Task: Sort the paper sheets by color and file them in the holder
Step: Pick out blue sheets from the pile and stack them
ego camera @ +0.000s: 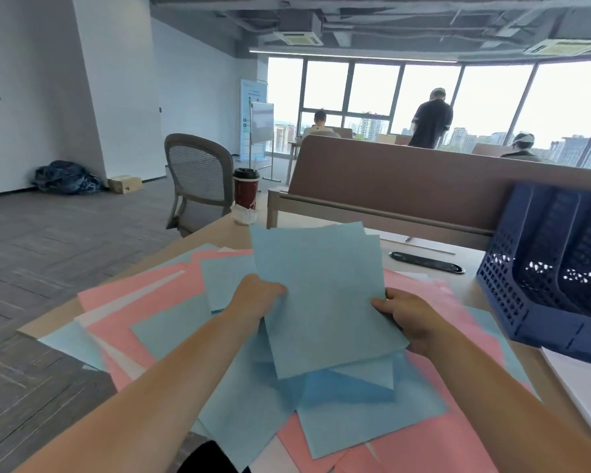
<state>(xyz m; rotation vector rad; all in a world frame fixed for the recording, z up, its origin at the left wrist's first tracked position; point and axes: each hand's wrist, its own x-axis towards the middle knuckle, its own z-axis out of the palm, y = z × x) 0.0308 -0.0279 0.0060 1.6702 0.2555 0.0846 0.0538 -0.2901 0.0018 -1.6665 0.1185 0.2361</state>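
blue sheets (325, 302) aloft above pink-blue pile (144, 302); navy holder (543, 268) right

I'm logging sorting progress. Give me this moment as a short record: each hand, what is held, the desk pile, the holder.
left hand: grips the left edge of the blue stack
right hand: grips its right edge, thumb on top
blue stack: lifted above the desk, sheets unevenly aligned
mixed pile: pink, blue and a few white sheets, spread and overlapping
holder: dark blue, on the desk to the right, no sheets visible in it
cup: red, black lid, far desk corner
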